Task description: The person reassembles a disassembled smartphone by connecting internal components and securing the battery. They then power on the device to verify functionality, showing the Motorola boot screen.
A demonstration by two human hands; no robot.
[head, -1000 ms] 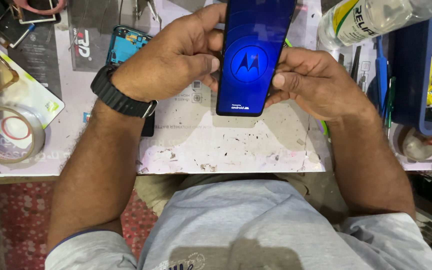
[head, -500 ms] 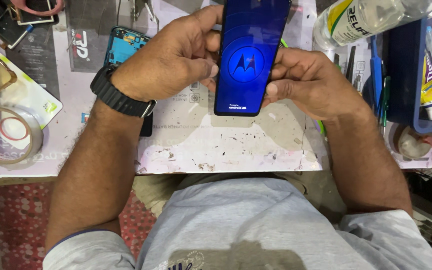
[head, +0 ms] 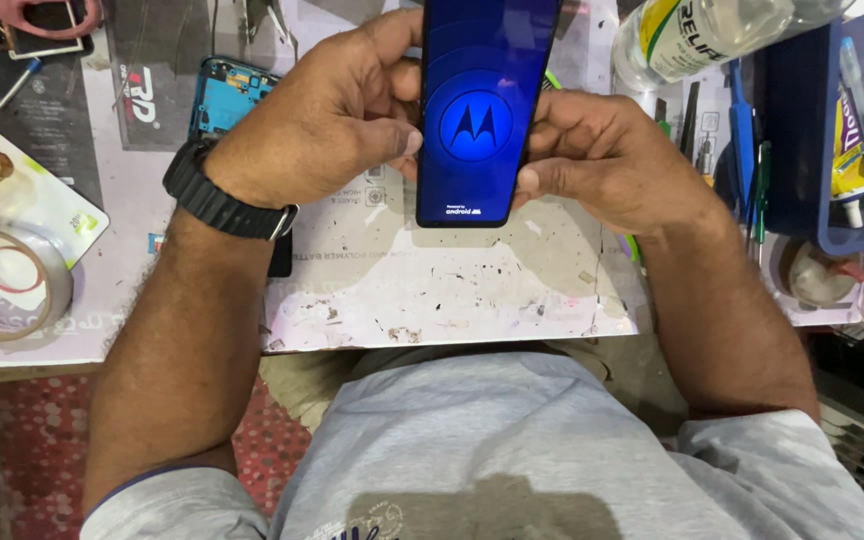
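While held above worn white work mat [head: 452,290], smartphone [head: 485,110] upright, screen lit blue with round emblem, top edge out of view. Left hand [head: 322,120] clamped on phone's left edge, thumb against side, fingers curled behind; black wristwatch [head: 217,195] on wrist. Right hand [head: 602,155] closed on right edge, thumb at lower corner. Blue tray [head: 802,180] far right; clear bottle [head: 712,35] just above; tape roll [head: 7,280] far left; opened blue phone frame [head: 227,95] beside left hand.
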